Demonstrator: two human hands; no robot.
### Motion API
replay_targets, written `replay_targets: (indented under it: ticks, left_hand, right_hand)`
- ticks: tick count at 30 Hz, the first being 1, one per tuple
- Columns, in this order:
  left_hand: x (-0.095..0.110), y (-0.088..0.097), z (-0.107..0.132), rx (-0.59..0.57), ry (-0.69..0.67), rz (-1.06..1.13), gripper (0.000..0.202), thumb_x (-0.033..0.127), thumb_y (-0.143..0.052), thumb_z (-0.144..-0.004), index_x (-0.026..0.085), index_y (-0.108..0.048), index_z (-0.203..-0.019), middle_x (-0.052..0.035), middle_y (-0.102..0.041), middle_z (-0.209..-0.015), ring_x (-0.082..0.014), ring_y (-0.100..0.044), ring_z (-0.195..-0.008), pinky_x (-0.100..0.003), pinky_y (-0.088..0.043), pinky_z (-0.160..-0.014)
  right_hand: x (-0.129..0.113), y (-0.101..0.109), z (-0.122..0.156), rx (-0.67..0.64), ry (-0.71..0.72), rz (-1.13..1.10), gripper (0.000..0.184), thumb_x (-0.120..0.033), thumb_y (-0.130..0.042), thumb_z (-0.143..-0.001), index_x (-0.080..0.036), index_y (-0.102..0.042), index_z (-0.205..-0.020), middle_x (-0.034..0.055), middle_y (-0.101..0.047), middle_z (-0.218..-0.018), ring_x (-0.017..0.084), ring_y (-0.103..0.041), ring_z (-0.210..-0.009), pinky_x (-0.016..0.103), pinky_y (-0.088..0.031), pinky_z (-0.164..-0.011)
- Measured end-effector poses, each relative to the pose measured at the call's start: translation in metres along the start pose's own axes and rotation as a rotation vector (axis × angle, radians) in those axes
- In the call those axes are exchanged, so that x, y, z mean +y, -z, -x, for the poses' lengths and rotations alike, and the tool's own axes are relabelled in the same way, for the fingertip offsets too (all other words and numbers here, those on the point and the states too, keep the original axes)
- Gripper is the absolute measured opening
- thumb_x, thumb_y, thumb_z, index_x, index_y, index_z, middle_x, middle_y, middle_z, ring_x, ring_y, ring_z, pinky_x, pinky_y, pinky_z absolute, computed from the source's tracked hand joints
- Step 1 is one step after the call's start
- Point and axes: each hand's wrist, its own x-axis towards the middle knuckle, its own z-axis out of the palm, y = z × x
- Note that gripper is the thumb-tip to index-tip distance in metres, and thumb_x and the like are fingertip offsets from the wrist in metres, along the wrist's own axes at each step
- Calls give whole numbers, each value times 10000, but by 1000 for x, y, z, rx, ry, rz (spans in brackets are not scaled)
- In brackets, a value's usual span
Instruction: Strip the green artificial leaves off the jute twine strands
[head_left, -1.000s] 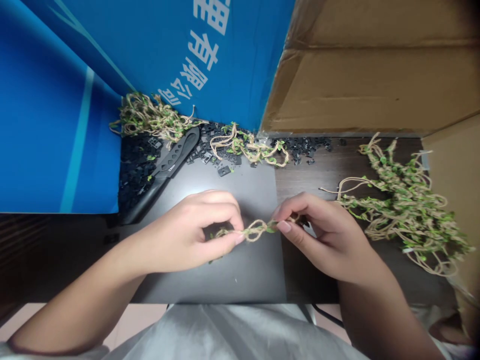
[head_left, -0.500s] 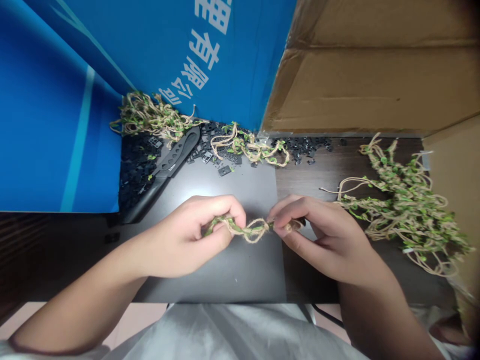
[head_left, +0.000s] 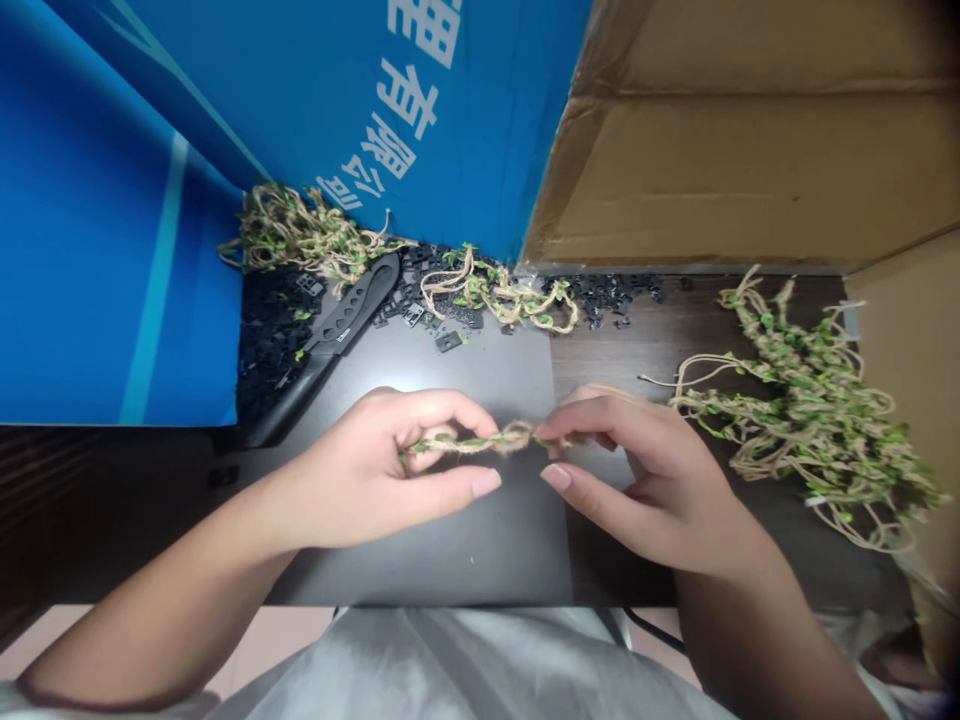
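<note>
Nearest is the person's grey shirt (head_left: 450, 670), with both forearms reaching forward over a dark desk. The left hand (head_left: 375, 470) is half closed, its curled fingers and thumb pinching one end of a leafy twine strand (head_left: 472, 442). The right hand (head_left: 637, 480) is also partly open and holds the other end near its fingertips, though the exact grip is hard to see. The strand stretches level between the hands, above a grey mat (head_left: 480, 560). Off to the right lies a large tangle of leafy twine (head_left: 810, 420). Farther ahead are a black holed knife (head_left: 352, 325), a heap of small black plastic pieces (head_left: 274, 345), and two more twine bundles (head_left: 307, 235) (head_left: 495, 300). Behind them stand a blue printed board (head_left: 300, 100) and a cardboard box (head_left: 750, 180).
</note>
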Motion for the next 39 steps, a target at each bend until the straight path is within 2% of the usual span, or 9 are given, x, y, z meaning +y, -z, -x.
replay_targets:
  ticks: [4,9,13,18,25,31,35,37,39]
  left_hand:
    - [0,-3,-2,39,-37,23,154,311,-707,-919,180,-711,-1001,68,-500,-565,-54,-390,-471,-155,-307,-419]
    - [1,-9,-4,118,-28,-101,143,307,-744,-890,185,-759,-963,62,-558,-565,-55,-434,-483,-153,-337,-452]
    - [-1,-14,-5,170,-26,-208,129,298,-734,-893,202,-783,-963,59,-599,-574,-53,-453,-484,-157,-338,-469]
    - [-4,-15,-5,116,-4,-149,163,305,-738,-888,204,-785,-1007,39,-650,-634,-65,-482,-514,-167,-357,-486]
    - [0,-14,-4,29,44,188,106,255,-654,-953,152,-682,-953,73,-470,-560,-45,-349,-488,-156,-269,-455]
    - [1,-15,-4,-34,80,221,98,235,-630,-963,151,-621,-915,87,-413,-553,-42,-303,-487,-156,-235,-459]
    - [1,-11,-4,-33,91,230,117,246,-609,-975,160,-588,-899,61,-519,-594,-44,-364,-488,-150,-269,-463]
    - [2,-8,-3,-9,94,227,124,250,-608,-976,164,-570,-896,39,-587,-636,-49,-414,-504,-149,-303,-479]
    - [2,-5,-2,16,91,213,138,259,-613,-976,166,-559,-889,38,-593,-634,-50,-420,-506,-151,-306,-487]
  right_hand:
    - [1,-4,2,35,-81,55,446,-267,-742,-921,-249,-604,-1344,-22,-660,-880,103,-591,-733,254,-469,-711]
    - [4,-6,0,11,-80,109,171,-268,-706,-952,-242,-716,-1121,-31,-677,-798,86,-548,-657,233,-441,-662]
    - [3,-6,-2,17,-110,115,100,-256,-694,-955,-236,-717,-1050,-34,-684,-768,74,-517,-582,217,-408,-586]
    - [1,-6,-1,17,-109,94,85,-236,-690,-953,-236,-692,-1037,-48,-673,-752,60,-500,-541,198,-397,-554]
    - [-1,-6,0,-10,-125,67,98,-246,-700,-946,-233,-679,-1041,-73,-582,-678,55,-499,-540,182,-386,-540]
    - [-2,-4,0,-13,-102,69,88,-243,-701,-947,-218,-673,-1027,-65,-621,-701,49,-512,-555,176,-392,-548]
    - [-3,-4,0,14,-111,41,95,-231,-685,-960,-236,-669,-1054,-66,-638,-731,46,-520,-573,177,-399,-560]
    - [-2,-3,1,35,-127,8,92,-218,-657,-978,-247,-669,-1065,-58,-662,-760,56,-567,-617,184,-423,-588]
    - [-1,-3,2,47,-152,-40,89,-212,-633,-993,-251,-669,-1065,-44,-698,-803,74,-629,-687,195,-458,-634]
